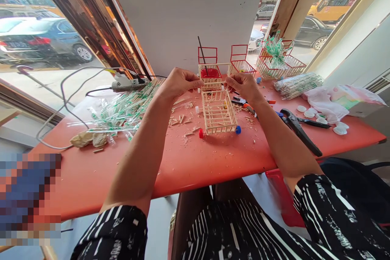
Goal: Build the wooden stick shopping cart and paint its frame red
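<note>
A person seated at an orange-red counter [189,162] reaches both bare arms forward, seen from a head-worn camera looking down. The left hand [175,83] and right hand [245,86] meet at the far end of a small cart made of pale wooden sticks [218,111], which lies at the middle of the counter. Each hand's grip is a fingertip pinch on the cart's far rim, left hand at its left corner, right hand at its right corner. The cart's near end carries a red wheel cap [200,133] on the left and a blue wheel cap [238,130] on the right, both resting on the counter.

Just beyond the hands stands a red dish with a dark brush [209,72] in it. Wood chips and short stick offcuts [181,120] are scattered around the cart. To the left lie a heap of clear plastic-wrapped sticks [122,109] and a glue gun with a cable [128,84]. To the right lie black pliers [297,128], white bottle caps [313,113] and a bundle of wrapped sticks [297,84]. Red wire carts [243,63] stand at the far edge, against a window showing parked cars.
</note>
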Demonstrator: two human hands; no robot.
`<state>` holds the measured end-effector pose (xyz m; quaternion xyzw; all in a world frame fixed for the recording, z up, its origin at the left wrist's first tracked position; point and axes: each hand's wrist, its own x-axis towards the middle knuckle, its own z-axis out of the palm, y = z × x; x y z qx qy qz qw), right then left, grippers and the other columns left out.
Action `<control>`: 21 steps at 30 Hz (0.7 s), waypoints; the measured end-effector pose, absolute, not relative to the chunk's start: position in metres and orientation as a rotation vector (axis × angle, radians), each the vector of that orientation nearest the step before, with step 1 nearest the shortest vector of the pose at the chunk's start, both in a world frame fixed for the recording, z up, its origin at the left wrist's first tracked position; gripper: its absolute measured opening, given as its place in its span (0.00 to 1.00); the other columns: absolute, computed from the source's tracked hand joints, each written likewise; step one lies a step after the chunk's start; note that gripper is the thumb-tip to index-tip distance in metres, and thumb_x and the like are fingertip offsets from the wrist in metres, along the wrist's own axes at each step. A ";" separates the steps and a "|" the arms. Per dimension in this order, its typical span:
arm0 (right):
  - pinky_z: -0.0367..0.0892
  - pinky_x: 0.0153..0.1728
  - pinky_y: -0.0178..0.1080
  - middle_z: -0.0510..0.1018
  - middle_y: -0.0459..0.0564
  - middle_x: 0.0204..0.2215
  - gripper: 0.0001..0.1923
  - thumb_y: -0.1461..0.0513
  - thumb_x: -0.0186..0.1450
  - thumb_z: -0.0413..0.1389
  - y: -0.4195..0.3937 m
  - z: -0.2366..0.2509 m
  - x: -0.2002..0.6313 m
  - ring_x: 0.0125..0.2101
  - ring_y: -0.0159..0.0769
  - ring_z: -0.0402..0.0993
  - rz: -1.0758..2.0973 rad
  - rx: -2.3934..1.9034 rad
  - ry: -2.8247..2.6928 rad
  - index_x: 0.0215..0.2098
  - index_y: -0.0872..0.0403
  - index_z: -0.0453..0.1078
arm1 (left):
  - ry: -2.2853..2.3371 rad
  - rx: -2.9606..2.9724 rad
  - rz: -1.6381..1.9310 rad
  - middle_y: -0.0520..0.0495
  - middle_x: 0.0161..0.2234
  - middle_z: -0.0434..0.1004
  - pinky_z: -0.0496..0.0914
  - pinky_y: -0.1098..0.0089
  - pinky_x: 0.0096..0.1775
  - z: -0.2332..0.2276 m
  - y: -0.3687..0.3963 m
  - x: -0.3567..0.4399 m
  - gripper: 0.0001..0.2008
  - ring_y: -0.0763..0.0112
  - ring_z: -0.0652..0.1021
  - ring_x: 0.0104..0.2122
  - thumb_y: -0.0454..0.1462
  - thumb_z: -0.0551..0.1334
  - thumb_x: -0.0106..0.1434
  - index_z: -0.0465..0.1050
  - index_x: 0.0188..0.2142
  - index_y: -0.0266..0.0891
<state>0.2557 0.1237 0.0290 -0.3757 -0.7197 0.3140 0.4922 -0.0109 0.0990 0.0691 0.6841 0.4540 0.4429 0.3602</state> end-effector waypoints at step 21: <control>0.74 0.30 0.34 0.80 0.45 0.26 0.36 0.27 0.57 0.67 0.129 0.020 0.253 0.26 0.28 0.72 0.713 -0.930 -1.659 0.28 0.50 0.75 | 1.156 1.694 1.171 0.52 0.20 0.74 0.69 0.69 0.30 0.061 0.106 -0.008 0.09 0.75 0.73 0.22 0.33 0.79 0.53 0.81 0.25 0.37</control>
